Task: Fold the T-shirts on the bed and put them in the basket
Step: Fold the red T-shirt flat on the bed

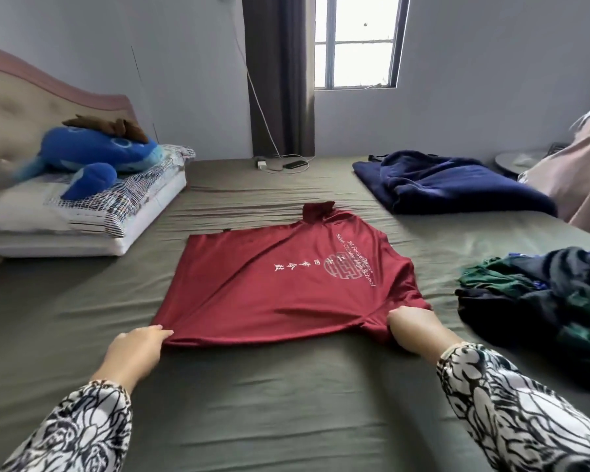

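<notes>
Red T-shirt [280, 284] in both hands [276, 335]

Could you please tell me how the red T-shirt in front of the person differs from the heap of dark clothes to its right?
The red T-shirt lies spread flat; the heap of dark clothes is crumpled and piled. The red T-shirt is a single red garment with white print; the heap mixes green, navy and black. The left hand and right hand grip the T-shirt's near edge; nothing touches the heap. Both rest on the bed.

Your left hand [135, 352] and right hand [414, 330] pinch near edge of red T-shirt [280, 281], spread flat mid-frame on bed [286, 403]. Dark clothes pile [539, 301] at right edge.
</notes>
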